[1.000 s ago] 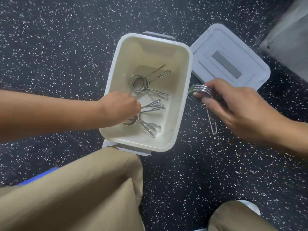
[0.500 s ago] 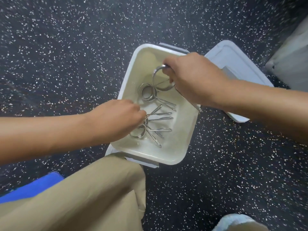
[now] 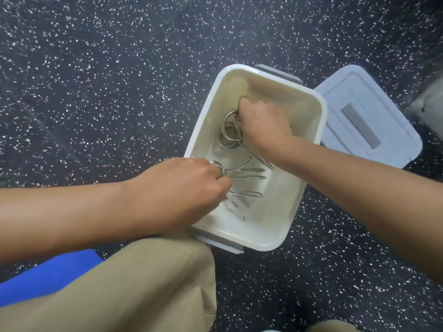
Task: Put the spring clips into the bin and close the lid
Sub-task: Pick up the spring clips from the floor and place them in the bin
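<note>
A white open bin (image 3: 309,149) stands on the dark speckled floor with several metal spring clips inside. My right hand (image 3: 262,125) reaches down into the far half of the bin, gripping the ring of a spring clip (image 3: 229,121) that rests against another clip's coil (image 3: 229,138). My left hand (image 3: 182,190) sits at the bin's near left wall, fingers closed on the coil of a spring clip (image 3: 217,167) whose handles (image 3: 249,173) point right. Another clip (image 3: 242,200) lies loose near the bottom. The grey lid (image 3: 366,118) lies flat on the floor to the right of the bin.
My khaki-trousered knee (image 3: 143,283) presses against the bin's near edge. A blue object (image 3: 45,274) shows at the lower left. A grey object (image 3: 429,101) sits at the right edge beyond the lid. Speckled floor surrounds the bin.
My right hand carried its clip from beside the lid over the rim and down into the bin. My left hand stayed on its clip at the near left wall.
</note>
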Demonstrator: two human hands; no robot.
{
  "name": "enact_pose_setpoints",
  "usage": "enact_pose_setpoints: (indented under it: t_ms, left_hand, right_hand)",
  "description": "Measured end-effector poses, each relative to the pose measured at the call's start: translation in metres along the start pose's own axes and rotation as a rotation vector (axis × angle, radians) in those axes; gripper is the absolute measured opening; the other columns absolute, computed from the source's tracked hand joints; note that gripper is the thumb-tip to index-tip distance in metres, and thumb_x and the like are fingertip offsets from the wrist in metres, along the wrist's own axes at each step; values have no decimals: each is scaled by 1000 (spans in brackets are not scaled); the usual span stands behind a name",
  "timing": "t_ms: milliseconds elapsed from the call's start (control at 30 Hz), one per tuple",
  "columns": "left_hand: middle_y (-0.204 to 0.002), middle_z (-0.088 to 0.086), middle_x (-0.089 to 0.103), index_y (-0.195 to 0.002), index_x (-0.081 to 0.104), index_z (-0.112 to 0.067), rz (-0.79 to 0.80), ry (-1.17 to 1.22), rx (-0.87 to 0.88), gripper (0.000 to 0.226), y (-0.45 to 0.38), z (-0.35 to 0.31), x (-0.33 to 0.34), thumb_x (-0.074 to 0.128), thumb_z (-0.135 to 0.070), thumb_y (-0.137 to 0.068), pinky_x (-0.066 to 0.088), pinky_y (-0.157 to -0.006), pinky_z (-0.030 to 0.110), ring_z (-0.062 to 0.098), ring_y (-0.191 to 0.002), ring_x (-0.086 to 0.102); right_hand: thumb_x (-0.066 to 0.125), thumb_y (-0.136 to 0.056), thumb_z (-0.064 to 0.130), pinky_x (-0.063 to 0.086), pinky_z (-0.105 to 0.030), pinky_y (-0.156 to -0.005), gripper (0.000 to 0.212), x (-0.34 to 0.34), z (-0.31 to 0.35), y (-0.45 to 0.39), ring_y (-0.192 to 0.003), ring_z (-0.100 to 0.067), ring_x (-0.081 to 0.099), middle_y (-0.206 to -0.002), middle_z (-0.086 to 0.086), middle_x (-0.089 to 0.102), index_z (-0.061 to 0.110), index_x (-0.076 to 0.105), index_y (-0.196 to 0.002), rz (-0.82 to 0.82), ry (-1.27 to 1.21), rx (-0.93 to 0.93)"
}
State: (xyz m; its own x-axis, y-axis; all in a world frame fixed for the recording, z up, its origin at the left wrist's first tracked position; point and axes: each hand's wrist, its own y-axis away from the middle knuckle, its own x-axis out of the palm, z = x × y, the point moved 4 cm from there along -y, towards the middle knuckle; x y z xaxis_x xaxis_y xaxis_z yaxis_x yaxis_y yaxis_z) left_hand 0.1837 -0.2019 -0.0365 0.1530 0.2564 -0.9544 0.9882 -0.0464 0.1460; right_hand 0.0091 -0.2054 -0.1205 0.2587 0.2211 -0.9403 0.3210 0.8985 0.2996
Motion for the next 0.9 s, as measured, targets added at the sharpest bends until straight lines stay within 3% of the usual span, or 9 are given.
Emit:
enact_pose_setpoints:
  t_ms: [133, 333, 500, 567, 700, 833, 900]
  left_hand:
    - [-66, 2, 54, -77, 56, -14, 16, -7, -20, 17, 0, 4, -2, 68, -21, -88, 52, -42, 40, 30, -61, 59]
    - [-63, 1, 49, -75, 56, -14, 44, 19, -47, 19, -1, 1, -5, 66, -23, -89, 45, -39, 36, 30, -58, 58]
    - [-76, 0, 60, -89, 58, -16, 53, 5, -64, 29, -9, -4, -6, 40, -37, -98, 53, -50, 40, 30, -73, 63]
    - [-79, 1, 60, -90, 56, -16, 60, 29, -59, 30, -16, -6, -6, 38, -38, -100, 53, -54, 42, 31, -75, 62]
    - [-69, 2, 57, -83, 53, -16, 24, 25, -12, 22, -32, -10, -11, 51, -33, -97, 46, -47, 37, 35, -64, 62]
    - [-64, -3, 42, -80, 52, -17, 27, 27, -2, 24, -48, -16, -21, 53, -35, -95, 39, -44, 33, 32, -57, 58]
    - [-62, -3, 48, -77, 55, -15, 25, 5, 14, 28, -57, -20, -22, 52, -35, -96, 31, -48, 31, 30, -56, 57]
  right_hand:
    - [50, -90, 1, 33, -37, -62, 24, 13, 7, 6, -95, -39, 67, -100, -21, 73, 5, 57, -113, 0, 81, -37]
    - [54, -86, 1, 34, -37, -62, 24, 12, 3, 12, -98, -38, 64, -100, -21, 71, 5, 61, -109, 24, 45, -45]
    - [59, -88, 11, 38, -35, -57, 4, -5, -11, 18, -72, -33, 49, -81, -13, 60, 12, 57, -91, -21, -31, -16]
    - [59, -85, 10, 48, -36, -56, 8, -15, -19, 24, -71, -34, 57, -79, -12, 65, 10, 63, -92, -94, -19, -40]
    - [54, -85, 1, 52, -39, -60, 19, -44, -41, 47, -83, -35, 60, -82, -14, 69, 8, 69, -92, -200, -27, -91]
    - [52, -98, 12, 51, -43, -76, 19, -68, -67, 75, -104, -32, 59, -96, -12, 71, 9, 71, -102, -220, -107, -159]
    - [54, -99, 17, 47, -39, -84, 20, -75, -83, 88, -113, -31, 56, -107, -9, 71, 8, 69, -109, -232, -96, -196]
